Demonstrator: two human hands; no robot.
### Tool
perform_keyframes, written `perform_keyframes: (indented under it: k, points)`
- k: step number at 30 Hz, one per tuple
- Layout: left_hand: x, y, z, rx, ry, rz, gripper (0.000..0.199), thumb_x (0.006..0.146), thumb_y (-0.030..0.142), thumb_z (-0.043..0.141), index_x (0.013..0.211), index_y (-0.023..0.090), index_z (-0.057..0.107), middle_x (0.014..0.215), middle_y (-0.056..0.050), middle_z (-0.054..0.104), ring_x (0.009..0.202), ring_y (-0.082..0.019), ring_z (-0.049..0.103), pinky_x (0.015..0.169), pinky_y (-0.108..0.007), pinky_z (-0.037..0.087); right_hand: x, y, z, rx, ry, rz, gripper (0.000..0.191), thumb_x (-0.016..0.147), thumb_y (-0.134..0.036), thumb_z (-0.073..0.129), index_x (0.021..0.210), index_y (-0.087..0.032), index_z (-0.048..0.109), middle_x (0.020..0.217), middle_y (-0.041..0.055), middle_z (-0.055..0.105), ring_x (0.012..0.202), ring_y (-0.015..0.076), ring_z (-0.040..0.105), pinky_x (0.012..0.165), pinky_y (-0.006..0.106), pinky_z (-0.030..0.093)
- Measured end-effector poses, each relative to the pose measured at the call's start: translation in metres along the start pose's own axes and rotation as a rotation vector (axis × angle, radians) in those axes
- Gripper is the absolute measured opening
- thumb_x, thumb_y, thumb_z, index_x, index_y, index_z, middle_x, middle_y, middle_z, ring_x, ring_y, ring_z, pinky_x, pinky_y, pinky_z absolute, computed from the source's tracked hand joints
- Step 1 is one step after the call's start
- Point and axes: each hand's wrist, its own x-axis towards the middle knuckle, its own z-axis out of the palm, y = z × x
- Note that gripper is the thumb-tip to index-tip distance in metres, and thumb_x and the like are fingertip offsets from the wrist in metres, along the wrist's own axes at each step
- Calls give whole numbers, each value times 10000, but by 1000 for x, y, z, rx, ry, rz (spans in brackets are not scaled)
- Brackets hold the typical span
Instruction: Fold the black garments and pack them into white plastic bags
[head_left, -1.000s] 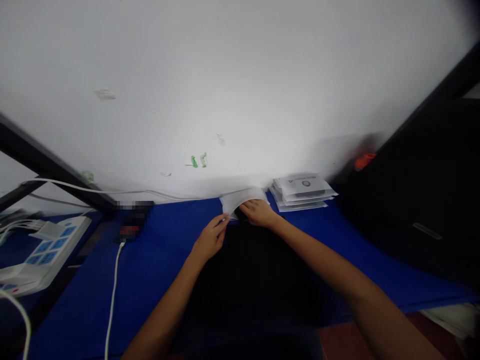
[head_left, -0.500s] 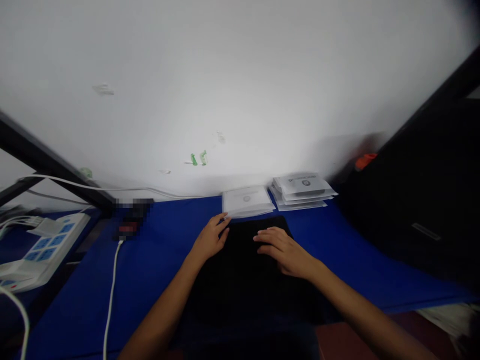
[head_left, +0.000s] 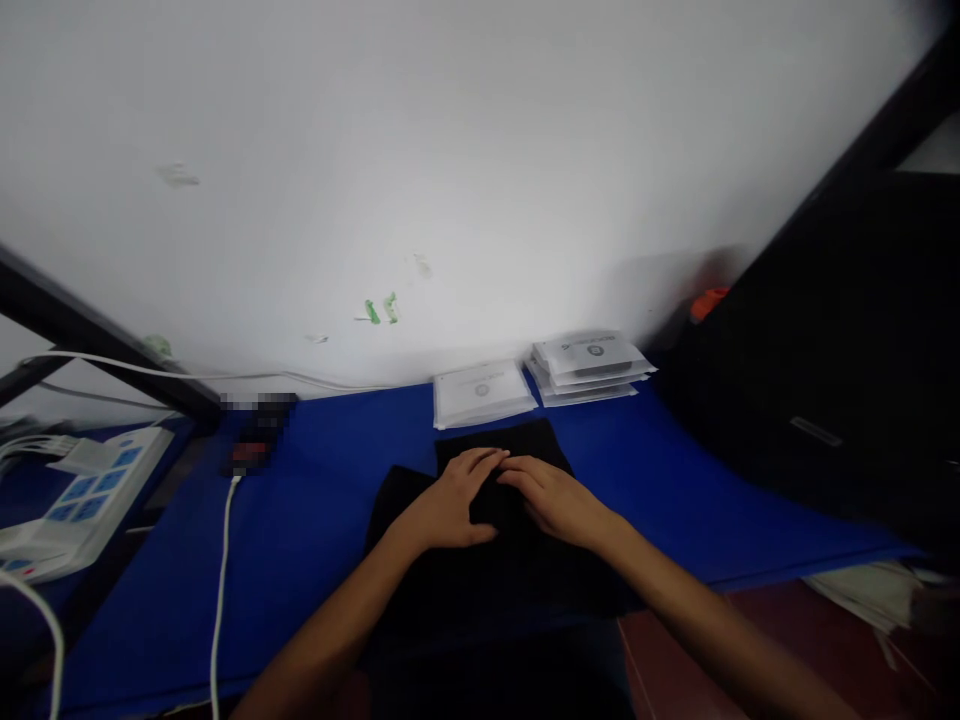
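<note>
We mark black cloth (head_left: 517, 555) at the front edge of the worktop (head_left: 315, 540), presumably for easy reach. Left hand (head_left: 454, 500) rests spread on it, ungrasping, perhaps steadying; right hand (head_left: 559, 500) curls over it, pinch unclear. White packets (head_left: 484, 392) near back edge, likely set aside.

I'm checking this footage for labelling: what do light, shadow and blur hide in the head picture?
In the head view, the black cloth sinks into near-black, its folds barely showing; head view again: the wall is brighter mid-picture, with soft shadow left of the orange thing; head view too: print on the single white packet is faint and soft, and blocky pixels mask a dark object at left.
</note>
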Motion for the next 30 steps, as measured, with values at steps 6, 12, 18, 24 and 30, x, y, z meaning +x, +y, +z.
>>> perform_keyframes:
  k: [6, 12, 18, 24, 30]
  points:
    - [-26, -4, -40, 87, 66, -70, 867, 679, 159, 684, 1471, 304, 362, 1361, -89, 443, 1240, -303, 473, 1081, -489, 401, -13, 14, -8, -129, -71, 22, 506, 697, 94, 409, 1107, -151, 578, 1083, 116, 607, 997, 218, 575, 844, 370, 523]
    - [-79, -24, -46, 172, 192, -295, 622, 735, 140, 578, 1347, 227, 506, 1231, -98, 572, 1138, -289, 560, 997, -451, 458, -30, 27, -22, -115, -59, 67, 573, 548, 99, 385, 1021, -176, 556, 1092, 93, 574, 1006, 210, 555, 812, 333, 520]
    - [-102, -23, -29, 47, 415, -548, 422, 797, 239, 506, 1215, 223, 562, 1057, -50, 691, 944, -243, 674, 815, -350, 535, -41, 31, -32, -95, -12, 54, 600, 528, 98, 365, 1024, -178, 561, 1106, 100, 576, 1059, 226, 562, 839, 352, 536]
    - [-123, -16, -27, -10, 419, -825, 544, 823, 279, 472, 1364, 229, 438, 783, 1, 703, 582, -205, 661, 594, -320, 516, -59, 33, -33, 0, 12, 128, 516, 695, 80, 388, 1083, -206, 575, 1174, 111, 579, 1152, 241, 552, 927, 416, 535]
    - [-135, -25, -31, 317, 356, -866, 464, 872, 502, 522, 1243, 226, 553, 949, -74, 690, 908, -312, 679, 711, -409, 535, -63, 33, -36, 132, -49, 157, 486, 797, 56, 367, 1143, -212, 579, 1274, 98, 589, 1270, 211, 511, 1046, 432, 477]
